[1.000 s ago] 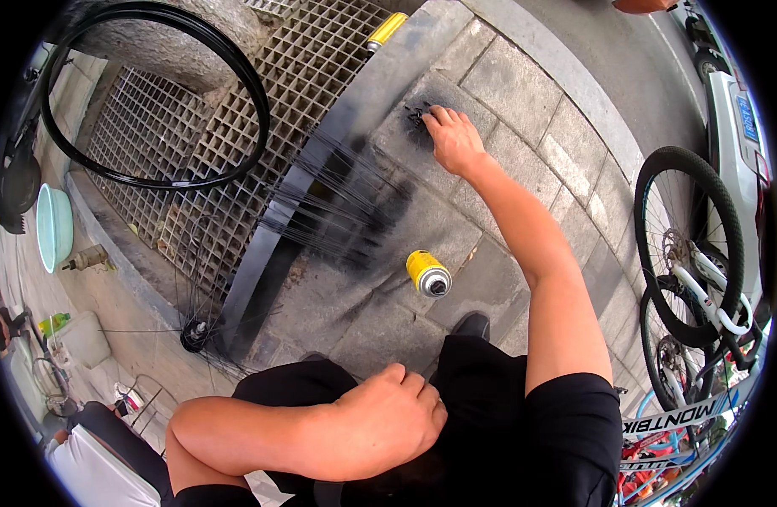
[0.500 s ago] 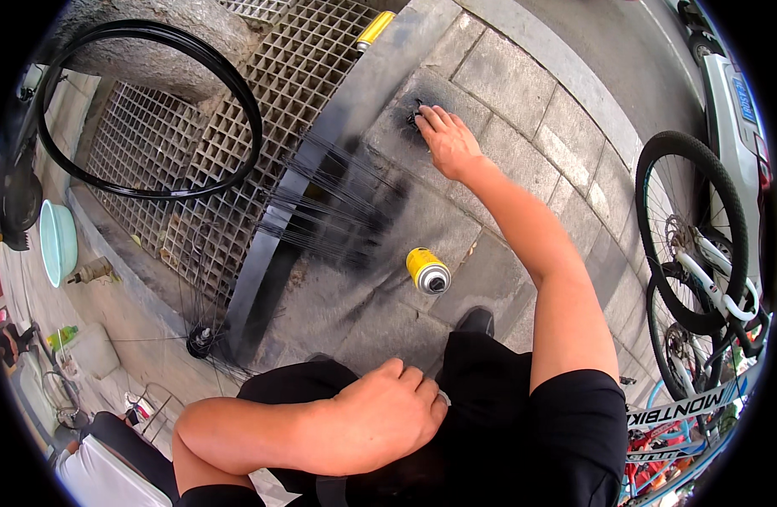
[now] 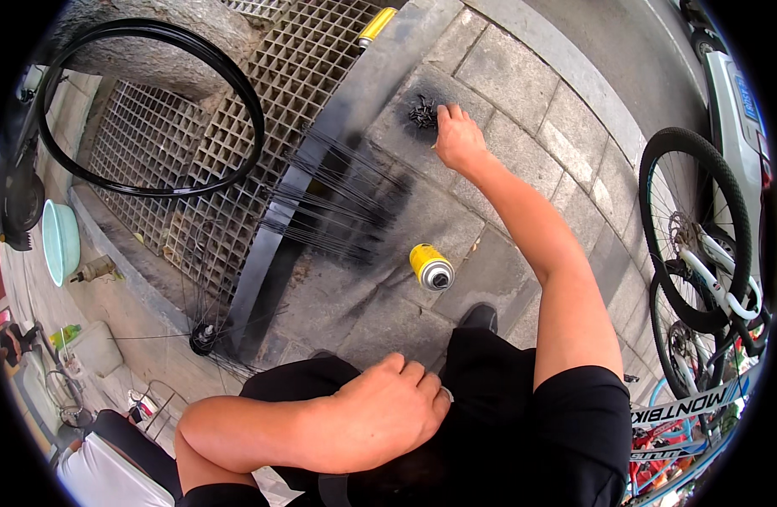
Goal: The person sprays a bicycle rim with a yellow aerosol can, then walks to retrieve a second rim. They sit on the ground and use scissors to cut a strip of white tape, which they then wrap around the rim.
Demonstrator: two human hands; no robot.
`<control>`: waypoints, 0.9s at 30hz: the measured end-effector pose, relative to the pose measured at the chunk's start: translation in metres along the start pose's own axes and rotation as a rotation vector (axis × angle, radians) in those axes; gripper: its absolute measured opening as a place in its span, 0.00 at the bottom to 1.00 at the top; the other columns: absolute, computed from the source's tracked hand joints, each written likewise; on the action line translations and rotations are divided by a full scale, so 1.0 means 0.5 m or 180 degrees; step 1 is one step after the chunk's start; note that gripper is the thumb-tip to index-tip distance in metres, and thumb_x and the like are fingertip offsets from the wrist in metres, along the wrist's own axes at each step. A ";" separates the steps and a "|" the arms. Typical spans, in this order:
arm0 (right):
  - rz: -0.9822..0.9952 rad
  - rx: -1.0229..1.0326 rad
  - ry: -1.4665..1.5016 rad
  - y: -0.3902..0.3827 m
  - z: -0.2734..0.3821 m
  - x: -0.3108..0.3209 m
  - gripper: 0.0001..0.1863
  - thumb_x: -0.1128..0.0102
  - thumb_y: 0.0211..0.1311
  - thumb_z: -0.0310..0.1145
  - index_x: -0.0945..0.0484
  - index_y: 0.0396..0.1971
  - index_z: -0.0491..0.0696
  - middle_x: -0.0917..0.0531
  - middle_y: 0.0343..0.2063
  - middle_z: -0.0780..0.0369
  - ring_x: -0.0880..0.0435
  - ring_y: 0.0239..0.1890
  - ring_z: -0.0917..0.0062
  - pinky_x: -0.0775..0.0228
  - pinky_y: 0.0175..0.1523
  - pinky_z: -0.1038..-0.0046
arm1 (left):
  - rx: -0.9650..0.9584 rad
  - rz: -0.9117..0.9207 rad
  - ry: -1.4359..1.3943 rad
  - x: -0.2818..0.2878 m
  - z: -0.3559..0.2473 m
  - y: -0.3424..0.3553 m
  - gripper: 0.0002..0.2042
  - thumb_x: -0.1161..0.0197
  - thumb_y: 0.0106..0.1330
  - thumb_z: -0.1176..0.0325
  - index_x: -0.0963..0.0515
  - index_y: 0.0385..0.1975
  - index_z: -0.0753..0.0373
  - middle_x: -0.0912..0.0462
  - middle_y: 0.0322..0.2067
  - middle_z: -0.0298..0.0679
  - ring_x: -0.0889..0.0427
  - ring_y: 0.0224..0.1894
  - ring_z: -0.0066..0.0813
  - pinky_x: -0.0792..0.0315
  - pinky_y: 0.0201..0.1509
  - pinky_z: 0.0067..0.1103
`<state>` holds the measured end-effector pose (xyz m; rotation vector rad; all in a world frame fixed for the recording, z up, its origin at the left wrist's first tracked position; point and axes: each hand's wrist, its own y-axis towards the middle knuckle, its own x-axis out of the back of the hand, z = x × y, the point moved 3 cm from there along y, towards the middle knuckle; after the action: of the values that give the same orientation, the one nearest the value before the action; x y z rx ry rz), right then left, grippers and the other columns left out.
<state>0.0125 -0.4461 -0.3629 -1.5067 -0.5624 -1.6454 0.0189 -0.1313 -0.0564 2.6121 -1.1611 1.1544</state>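
My right hand reaches far forward, its bent fingertips on a small heap of black metal pieces lying on a paint-darkened paving stone. Whether it grips any of them is hidden. My left hand rests loosely curled on my knee and holds nothing. A yellow spray can stands on the pavement between my arms. To its left, several thin black spokes lie fanned out over a black-sprayed patch.
A bare black wheel rim leans over a metal grate. A hub sits by the kerb strip. Parked bicycles crowd the right side. A teal basin stands far left. A yellow-handled object lies at the top.
My right hand stays at the heap of black pieces, fingers shifting slightly. My left hand keeps resting on my knee. The view has drifted a little.
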 end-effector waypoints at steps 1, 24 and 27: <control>0.0165 -0.0107 -0.0081 -0.009 0.004 0.008 0.25 0.41 0.62 0.26 0.27 0.60 0.41 0.26 0.64 0.53 0.26 0.66 0.59 0.32 0.69 0.59 | 0.0007 0.0016 0.0001 0.000 0.000 0.000 0.17 0.38 0.60 0.67 0.20 0.46 0.70 0.19 0.35 0.42 0.20 0.40 0.35 0.31 0.43 0.27; -0.0390 0.0200 0.0451 0.000 -0.017 -0.017 0.30 0.41 0.61 0.26 0.29 0.66 0.47 0.25 0.58 0.57 0.27 0.63 0.61 0.33 0.68 0.62 | -0.0069 0.0014 -0.0001 -0.003 0.002 0.015 0.17 0.37 0.59 0.67 0.20 0.46 0.70 0.20 0.34 0.41 0.20 0.39 0.34 0.31 0.41 0.27; -0.0072 0.0084 0.0040 -0.004 -0.012 -0.004 0.32 0.39 0.61 0.26 0.30 0.67 0.47 0.25 0.60 0.57 0.27 0.64 0.61 0.34 0.68 0.62 | -0.0074 0.0028 0.0008 0.001 0.001 0.014 0.17 0.38 0.60 0.67 0.20 0.47 0.70 0.20 0.35 0.41 0.20 0.39 0.35 0.31 0.41 0.27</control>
<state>0.0072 -0.4493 -0.3655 -1.4749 -0.5939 -1.6575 0.0148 -0.1367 -0.0583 2.5904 -1.1795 1.1384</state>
